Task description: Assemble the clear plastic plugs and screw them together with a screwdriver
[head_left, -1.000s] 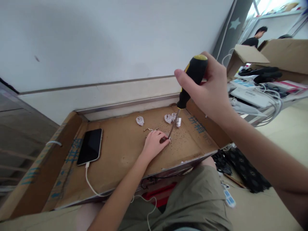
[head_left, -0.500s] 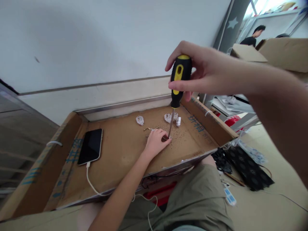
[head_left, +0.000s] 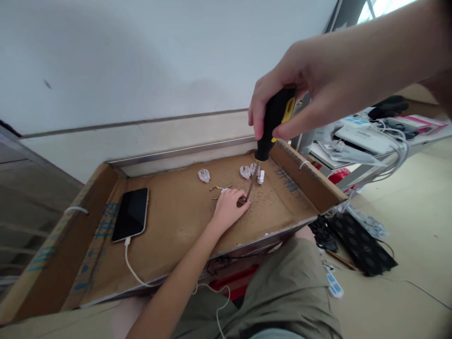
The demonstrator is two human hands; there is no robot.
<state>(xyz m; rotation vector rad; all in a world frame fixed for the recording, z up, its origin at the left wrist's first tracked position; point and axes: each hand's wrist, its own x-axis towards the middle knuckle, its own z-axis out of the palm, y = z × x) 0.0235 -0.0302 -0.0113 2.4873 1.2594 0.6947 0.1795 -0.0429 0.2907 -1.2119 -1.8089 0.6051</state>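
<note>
My right hand [head_left: 286, 103] is wrapped round the black and yellow handle of a screwdriver [head_left: 270, 125]. Its metal shaft slants down and left, the tip ending at the fingertips of my left hand [head_left: 230, 206]. That hand is curled low over the cardboard, pinching a small piece that is mostly hidden; it may be a clear plug like those nearby. Several clear plugs with metal pins lie behind: one plug [head_left: 204, 175] on its own, others, including a plug [head_left: 245, 171], grouped beyond the shaft. Small brass-coloured parts [head_left: 216, 189] lie just behind my left hand.
A cardboard tray [head_left: 169, 245] with raised sides rests across my lap. A phone [head_left: 130, 214] on a white cable lies at its left. Dark crumbs are scattered around the screwdriver tip. At right, a bench [head_left: 374, 141] holds packages and cables; a power strip [head_left: 334, 285] lies on the floor.
My right hand has rolled over the screwdriver handle, turning its yellow part to the right and tilting the top rightward. The forearm has risen. My left hand stays nearly in place.
</note>
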